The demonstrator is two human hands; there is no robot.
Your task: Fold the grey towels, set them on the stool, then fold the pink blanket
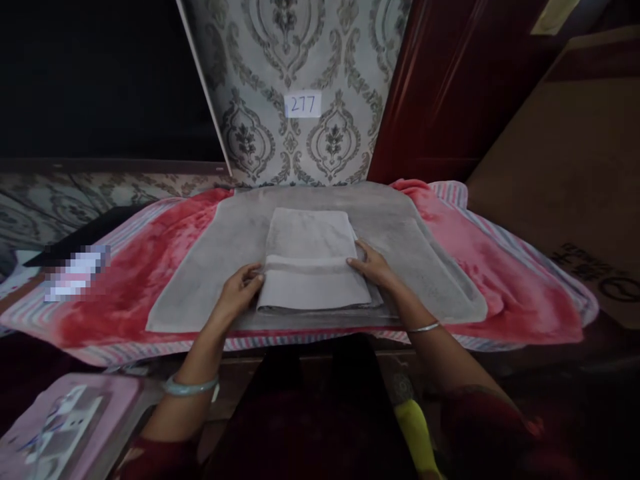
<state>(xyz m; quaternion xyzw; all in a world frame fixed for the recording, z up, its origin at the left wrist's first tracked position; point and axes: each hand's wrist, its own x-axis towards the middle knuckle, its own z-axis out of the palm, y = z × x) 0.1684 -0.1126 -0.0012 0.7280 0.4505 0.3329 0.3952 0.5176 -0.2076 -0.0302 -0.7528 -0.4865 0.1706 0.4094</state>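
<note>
A folded light grey towel (313, 283) with a darker band across it lies in the middle of a larger grey cloth (195, 287). At its left edge, my left hand (241, 290) pinches the side of the towel between thumb and curled fingers. My right hand (373, 265) grips the opposite edge, thumb on top and fingers behind the layers. Beneath the folded top layer, darker grey layers peek out at the right and front. The towel's underside is hidden.
A red and pink plush blanket (530, 293) with a striped border lies beneath the grey cloth. Behind are a patterned wall, a dark television screen (100, 80) at left and a cardboard box (560, 180) at right. A pink stool (120, 393) holds a white power strip (75, 420).
</note>
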